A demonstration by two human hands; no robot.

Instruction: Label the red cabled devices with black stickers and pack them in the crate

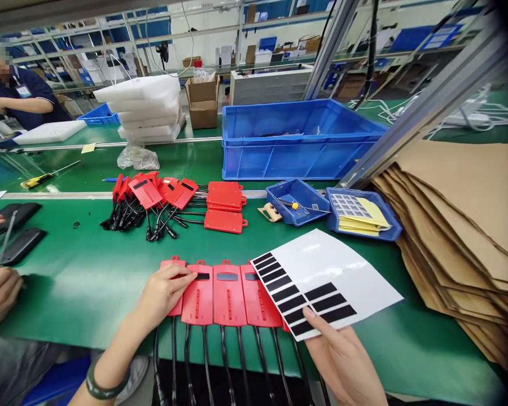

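Observation:
My left hand (166,288) is closed in a pinch, its fingertips at a small black sticker (202,276) on a red plastic case (197,307). This case lies in a row of several red cases with black cables hanging toward me over the table's front edge. The neighbouring red case (229,299) has a greyish, shiny strip in the same recess. My right hand (342,355) grips a white sheet of black stickers (355,276), thumb on top. The sheet is tilted and covers part of the row's right end. Some backing spots on it are bare white.
Behind the row lie a heap of red cases (146,192) and a stack of them (224,221). Blue bins (298,217) and a large blue crate (271,160) stand beyond. Brown cardboard sheets (461,237) are at right. A co-worker's hands (0,296) hold a tool at left.

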